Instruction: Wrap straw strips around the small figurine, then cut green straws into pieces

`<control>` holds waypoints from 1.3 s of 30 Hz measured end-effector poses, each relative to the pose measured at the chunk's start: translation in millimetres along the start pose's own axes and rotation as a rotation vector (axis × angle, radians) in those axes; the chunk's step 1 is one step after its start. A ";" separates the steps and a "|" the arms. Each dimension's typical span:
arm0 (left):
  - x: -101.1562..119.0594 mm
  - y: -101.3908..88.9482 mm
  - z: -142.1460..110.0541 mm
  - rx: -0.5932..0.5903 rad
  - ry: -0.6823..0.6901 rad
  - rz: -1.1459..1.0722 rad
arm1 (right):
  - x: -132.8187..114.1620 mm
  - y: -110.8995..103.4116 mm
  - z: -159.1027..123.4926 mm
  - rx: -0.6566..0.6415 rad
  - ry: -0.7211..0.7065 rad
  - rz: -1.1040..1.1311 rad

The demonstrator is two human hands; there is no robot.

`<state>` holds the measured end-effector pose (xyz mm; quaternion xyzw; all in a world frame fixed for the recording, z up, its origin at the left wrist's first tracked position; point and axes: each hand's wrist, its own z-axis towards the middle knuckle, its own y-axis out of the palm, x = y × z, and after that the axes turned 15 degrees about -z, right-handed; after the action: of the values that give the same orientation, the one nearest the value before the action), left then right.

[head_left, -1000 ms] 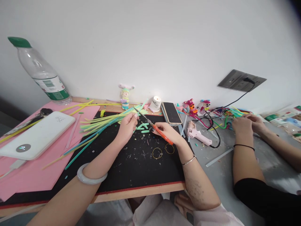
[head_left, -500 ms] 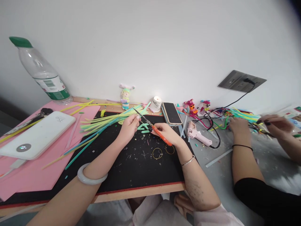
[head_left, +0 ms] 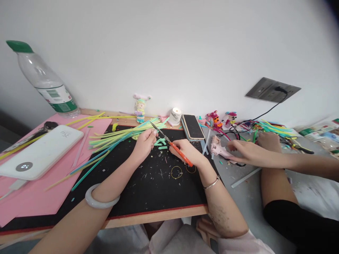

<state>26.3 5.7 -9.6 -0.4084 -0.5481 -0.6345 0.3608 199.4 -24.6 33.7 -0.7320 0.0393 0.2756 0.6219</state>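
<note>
Orange-handled scissors [head_left: 182,155] are gripped in my right hand [head_left: 188,151], their dark blades pointing up and left. The blades pass close to the fingertips of my left hand [head_left: 145,143]. Those fingers are pinched together, and whatever sits between them is too small to make out. Just beyond the hands lie several short green pipe cleaner pieces [head_left: 160,141]. A bundle of long yellow, green and blue pipe cleaners [head_left: 111,137] spreads out to the left of my left hand, on the black mat [head_left: 148,197].
A white power bank [head_left: 50,150] rests on pink sheets [head_left: 55,201] beside a plastic bottle [head_left: 53,84]. Along the wall stand a small pipe cleaner figure [head_left: 140,107], a paper cup [head_left: 175,116] and a phone [head_left: 193,127]. A co-worker's hand [head_left: 246,151] is at a pink glue gun [head_left: 219,148].
The co-worker's hand at the far right has moved left to the glue gun. My hands and the scissors stay almost in place.
</note>
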 end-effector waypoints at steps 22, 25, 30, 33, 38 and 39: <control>-5.6 -22.0 11.6 -0.113 0.362 0.865 | 24.3 11.5 15.0 0.368 0.212 -0.200; -6.4 -22.2 15.1 -0.130 0.404 0.894 | 26.1 12.6 15.9 0.382 0.227 -0.210; -13.1 -19.0 19.3 -0.179 0.356 0.961 | 26.4 13.0 17.1 0.401 0.228 -0.232; -19.2 -13.6 20.9 -0.185 0.270 1.043 | 26.0 13.7 17.4 0.398 0.221 -0.247; -22.2 -4.6 23.1 -0.206 0.226 1.213 | 26.9 16.0 18.0 0.429 0.209 -0.270; -22.0 -4.0 23.7 -0.195 0.228 1.218 | 27.3 16.2 18.1 0.437 0.213 -0.273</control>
<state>34.5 30.0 -29.7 -0.6082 -0.1146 -0.4017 0.6750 209.6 -3.5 5.5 -0.6039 0.0639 0.0958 0.7887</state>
